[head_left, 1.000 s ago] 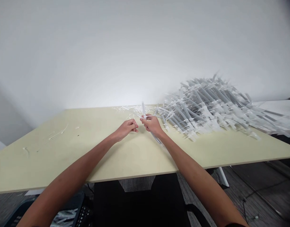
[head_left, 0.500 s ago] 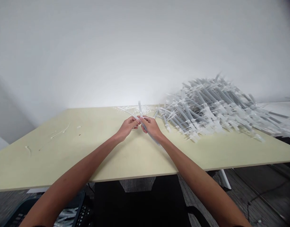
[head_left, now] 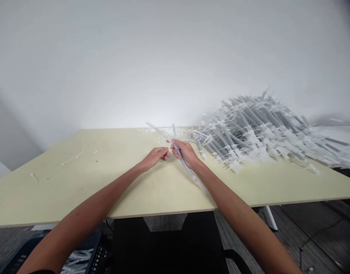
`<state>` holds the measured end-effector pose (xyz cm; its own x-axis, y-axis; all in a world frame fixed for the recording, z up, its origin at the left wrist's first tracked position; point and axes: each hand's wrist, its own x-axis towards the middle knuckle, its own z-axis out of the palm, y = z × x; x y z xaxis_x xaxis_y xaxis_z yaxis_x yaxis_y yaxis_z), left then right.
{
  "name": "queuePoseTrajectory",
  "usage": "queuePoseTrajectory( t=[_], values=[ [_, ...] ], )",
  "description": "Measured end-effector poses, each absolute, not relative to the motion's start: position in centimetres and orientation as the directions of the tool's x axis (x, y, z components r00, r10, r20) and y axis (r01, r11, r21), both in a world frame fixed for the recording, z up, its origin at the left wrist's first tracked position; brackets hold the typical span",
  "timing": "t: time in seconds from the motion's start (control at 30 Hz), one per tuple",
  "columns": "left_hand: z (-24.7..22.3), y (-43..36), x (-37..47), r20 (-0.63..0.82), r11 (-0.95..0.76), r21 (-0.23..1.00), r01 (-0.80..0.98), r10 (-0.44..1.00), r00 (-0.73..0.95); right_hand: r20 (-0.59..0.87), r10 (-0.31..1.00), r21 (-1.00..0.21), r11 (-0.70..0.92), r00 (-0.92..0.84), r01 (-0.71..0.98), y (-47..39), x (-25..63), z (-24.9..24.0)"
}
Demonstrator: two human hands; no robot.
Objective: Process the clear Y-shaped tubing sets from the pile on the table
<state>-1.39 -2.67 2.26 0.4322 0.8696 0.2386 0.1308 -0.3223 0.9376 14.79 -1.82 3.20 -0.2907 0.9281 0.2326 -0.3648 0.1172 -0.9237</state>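
My right hand (head_left: 184, 151) is closed around a translucent plastic tube (head_left: 186, 166) over the middle of the table. The tube runs slantwise through the grip, from a thin upper-left end to a wider clear end lying along the right forearm. Another short tube branch sticks up above my fingers. Just left of it, my left hand (head_left: 157, 156) is closed with thumb and fingertips pinched together, apart from the tube. Whatever may be between those fingertips is too small to make out.
A large heap of grey and clear tube assemblies (head_left: 249, 129) lies at the right against the wall. Small white offcuts (head_left: 156, 130) are scattered at the table's back edge, with thin strips (head_left: 73, 158) at left. A dark basket (head_left: 96, 255) with tubing stands below the front edge.
My left hand has come away from the tube and moved slightly down. The tube in my right hand has tilted, showing more of both ends.
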Motion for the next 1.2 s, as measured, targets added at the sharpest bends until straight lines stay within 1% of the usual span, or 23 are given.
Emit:
queuePoseTrajectory(
  t=[0.1,0.2,0.33,0.43,0.5,0.63,0.73,0.8,0.93,1.07,1.2],
  values=[
    [2.4,-3.1,-1.3,0.283,-0.405,0.874,0.268,0.874,0.396,0.24,0.937,-0.931,0.147,-0.256,-0.335,-1.5,15.1,3.0],
    [2.7,-3.5,-0.9,0.328,-0.439,0.824,0.358,0.885,0.331,0.283,0.937,-0.945,0.236,-0.203,-0.229,-1.2,15.1,2.7],
    [2.8,-3.9,-0.4,0.338,-0.443,0.796,0.412,0.891,0.304,0.363,0.92,-0.932,0.359,-0.147,-0.053,-0.9,15.0,2.2],
    [2.7,-3.8,-0.4,0.335,-0.439,0.805,0.4,0.892,0.304,0.394,0.912,-0.916,0.399,-0.116,0.027,-0.9,15.0,2.1],
    [2.6,-3.5,-0.6,0.314,-0.419,0.841,0.344,0.894,0.321,0.377,0.918,-0.925,0.379,-0.124,-0.004,-1.0,15.1,2.2],
    [2.6,-2.9,-1.0,0.267,-0.323,0.934,0.153,0.915,0.301,0.306,0.932,-0.938,0.261,-0.194,-0.228,-1.3,15.0,2.8],
    [2.9,-2.8,-0.9,0.291,-0.314,0.949,0.037,0.913,0.285,0.293,0.928,-0.92,0.208,-0.229,-0.332,-1.7,14.5,3.1],
    [3.1,-2.8,-0.7,0.331,-0.351,0.936,0.02,0.898,0.288,0.293,0.922,-0.922,0.202,-0.254,-0.33,-2.0,14.2,3.1],
    [3.3,-2.8,-0.4,0.379,-0.406,0.912,0.056,0.888,0.263,0.301,0.911,-0.933,0.22,-0.281,-0.285,-2.2,13.9,3.0],
    [3.3,-2.9,-0.3,0.411,-0.438,0.898,0.045,0.871,0.267,0.283,0.915,-0.932,0.192,-0.288,-0.306,-2.3,13.8,3.0],
    [3.3,-2.9,-0.3,0.478,-0.504,0.862,0.05,0.843,0.248,0.252,0.917,-0.93,0.141,-0.309,-0.34,-2.4,13.7,3.2]
  ],
)
